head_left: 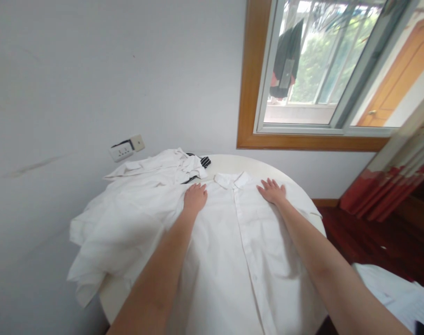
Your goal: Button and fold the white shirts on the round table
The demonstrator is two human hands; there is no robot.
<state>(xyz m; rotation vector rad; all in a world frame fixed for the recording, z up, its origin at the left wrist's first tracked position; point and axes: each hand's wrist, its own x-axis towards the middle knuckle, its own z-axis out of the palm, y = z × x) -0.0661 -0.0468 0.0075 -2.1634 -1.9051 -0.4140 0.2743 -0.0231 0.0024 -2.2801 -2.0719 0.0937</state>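
Observation:
A white button-front shirt (pixel 221 242) lies spread face up over a round table (pixel 229 163), its collar at the far end and its button strip running toward me. On the shirt's left shoulder area, as I see it, rests my left hand (pixel 195 197), flat with the fingers pointing away. My right hand (pixel 273 190) presses on the opposite shoulder, its fingers spread. Neither hand grips anything. Left of the shirt, more white clothes (pixel 128 204) are heaped, partly hanging off the table. A black-and-white striped item (pixel 205 162) peeks out behind the heap.
A wall with a power socket (pixel 122 151) stands behind the table. A wood-framed window (pixel 245 93) is at the back right, beside a red and cream curtain (pixel 382 186). At lower right lies another white cloth (pixel 393 288) above the dark red floor (pixel 351 237).

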